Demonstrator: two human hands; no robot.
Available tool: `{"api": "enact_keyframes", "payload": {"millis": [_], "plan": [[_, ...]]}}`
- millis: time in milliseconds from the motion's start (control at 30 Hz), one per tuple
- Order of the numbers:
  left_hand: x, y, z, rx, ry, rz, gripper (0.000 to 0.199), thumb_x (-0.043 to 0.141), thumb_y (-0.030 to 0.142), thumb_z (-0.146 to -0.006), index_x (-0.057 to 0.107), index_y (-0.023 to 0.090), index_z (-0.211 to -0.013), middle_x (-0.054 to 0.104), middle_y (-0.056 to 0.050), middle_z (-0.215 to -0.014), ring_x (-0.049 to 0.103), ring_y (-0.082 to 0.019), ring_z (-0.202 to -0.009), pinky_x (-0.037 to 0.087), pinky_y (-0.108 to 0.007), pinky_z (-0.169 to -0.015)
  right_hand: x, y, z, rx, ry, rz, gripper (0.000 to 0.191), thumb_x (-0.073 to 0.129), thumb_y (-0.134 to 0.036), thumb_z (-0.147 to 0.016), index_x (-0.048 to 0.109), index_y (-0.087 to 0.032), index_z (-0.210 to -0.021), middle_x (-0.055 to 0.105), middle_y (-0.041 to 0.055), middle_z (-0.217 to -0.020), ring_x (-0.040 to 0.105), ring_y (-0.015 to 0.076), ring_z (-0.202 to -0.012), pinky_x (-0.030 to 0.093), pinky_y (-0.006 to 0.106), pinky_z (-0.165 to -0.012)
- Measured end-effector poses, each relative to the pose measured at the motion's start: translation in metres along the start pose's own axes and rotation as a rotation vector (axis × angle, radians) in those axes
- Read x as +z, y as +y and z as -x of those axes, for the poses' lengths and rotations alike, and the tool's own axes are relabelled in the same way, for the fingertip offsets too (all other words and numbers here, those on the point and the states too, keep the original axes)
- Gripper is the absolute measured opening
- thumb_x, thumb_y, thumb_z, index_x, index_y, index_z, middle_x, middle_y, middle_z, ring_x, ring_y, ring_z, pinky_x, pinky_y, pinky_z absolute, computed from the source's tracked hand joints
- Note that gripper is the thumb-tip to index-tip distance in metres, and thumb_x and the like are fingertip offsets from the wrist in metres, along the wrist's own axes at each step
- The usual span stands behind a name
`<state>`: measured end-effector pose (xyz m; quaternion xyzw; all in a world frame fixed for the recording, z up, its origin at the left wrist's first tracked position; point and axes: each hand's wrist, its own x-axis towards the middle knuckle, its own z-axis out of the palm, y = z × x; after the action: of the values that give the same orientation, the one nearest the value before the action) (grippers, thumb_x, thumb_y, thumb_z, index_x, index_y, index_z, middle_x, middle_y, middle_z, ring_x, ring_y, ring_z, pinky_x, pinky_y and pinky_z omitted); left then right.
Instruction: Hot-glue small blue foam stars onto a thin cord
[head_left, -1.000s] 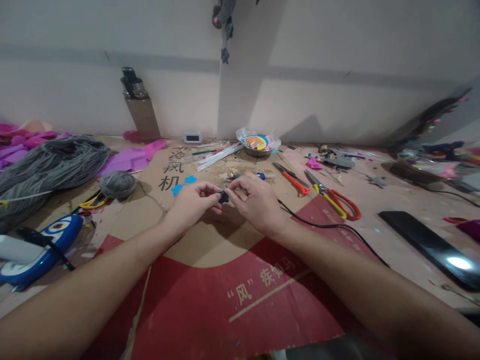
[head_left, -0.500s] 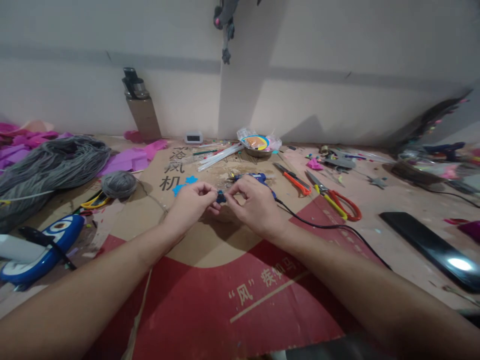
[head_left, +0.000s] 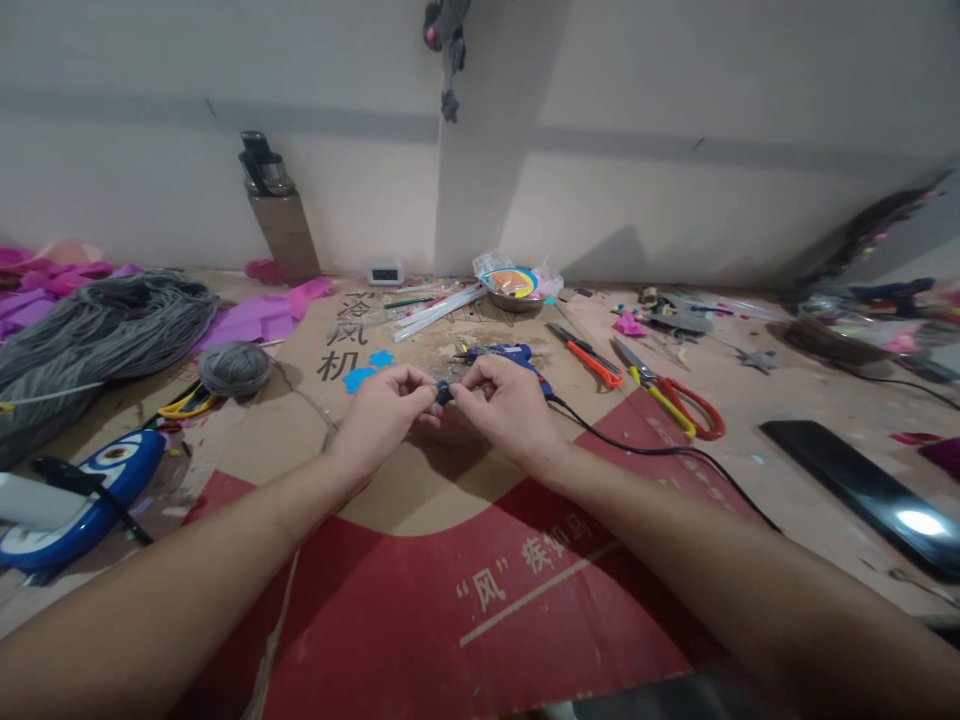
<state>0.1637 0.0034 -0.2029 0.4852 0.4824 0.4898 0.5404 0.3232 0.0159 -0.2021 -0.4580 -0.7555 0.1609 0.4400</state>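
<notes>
Between the fingertips of both hands is a small dark blue piece (head_left: 444, 393), too small to name more exactly. My left hand (head_left: 390, 405) pinches it from the left. From the right, my right hand (head_left: 510, 405) closes thumb and forefinger on it. Bright blue flower-shaped cutouts (head_left: 360, 378) lie just beyond my left hand. A blue glue gun (head_left: 499, 353) lies behind my right hand, partly hidden by it, with its black cord (head_left: 637, 448) running to the right.
Both forearms rest over a cardboard sheet (head_left: 420, 620). To the right lie an orange utility knife (head_left: 589, 362), red-and-yellow-handled scissors (head_left: 675, 395) and a black phone (head_left: 862, 495). Grey yarn (head_left: 112, 340), a yarn ball (head_left: 234, 370) and a bottle (head_left: 281, 215) stand left. White glue sticks (head_left: 439, 315) lie behind.
The right thumb and forefinger have closed in on the small blue piece, which has turned slightly. Both hands stay in nearly the same place.
</notes>
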Motion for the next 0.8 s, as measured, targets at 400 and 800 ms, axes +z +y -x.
{"api": "enact_keyframes", "payload": {"millis": [400, 800], "plan": [[0.0028, 0.0023, 0.0024, 0.04, -0.04, -0.087, 0.019, 0.068, 0.027, -0.071, 0.059, 0.015, -0.082, 0.062, 0.001, -0.06, 0.058, -0.01, -0.049, 0.049, -0.023, -0.05, 0.0016, 0.002, -0.0009, 0.117, -0.035, -0.07, 0.019, 0.058, -0.024, -0.075, 0.051, -0.019, -0.058, 0.051, -0.0031, -0.057, 0.044, 0.0108, -0.056, 0.034, 0.025, -0.057], [-0.0009, 0.0013, 0.0, 0.03, -0.029, -0.206, 0.007, 0.058, 0.024, -0.075, 0.059, 0.017, -0.072, 0.06, 0.001, -0.054, 0.055, -0.01, -0.045, 0.041, -0.02, -0.046, 0.0012, -0.0052, 0.0023, 0.117, -0.08, -0.058, 0.017, 0.059, -0.027, -0.075, 0.052, -0.019, -0.062, 0.05, -0.003, -0.058, 0.041, 0.01, -0.054, 0.031, 0.024, -0.053]]}}
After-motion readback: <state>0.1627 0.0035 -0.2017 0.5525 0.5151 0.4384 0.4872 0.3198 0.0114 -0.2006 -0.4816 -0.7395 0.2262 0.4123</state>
